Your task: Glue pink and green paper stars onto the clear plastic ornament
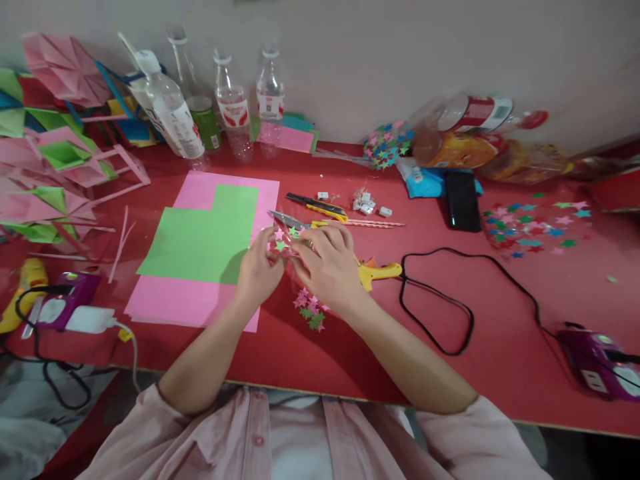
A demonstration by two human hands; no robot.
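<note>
My left hand [261, 265] is closed in a pinch at the left edge of a clear piece with pink and green stars [281, 245]. From the other side my right hand [327, 267] bends its fingers over the same clear star piece. The exact grip of its fingertips is partly hidden. Just below the hands lies a small cluster of pink and green stars [311, 310] on the red table. Scissors [290, 220] and a yellow utility knife [320, 207] lie beyond my fingers. Right of my right hand is a yellow glue gun [377, 272].
Green paper [200, 243] overlaps pink sheets [185, 303] at left. Plastic bottles [233, 113] stand along the wall. A black phone [463, 200], colourful stars [537, 227] and a looping black cord [473, 313] lie right. Paper lanterns [65, 153] crowd the far left.
</note>
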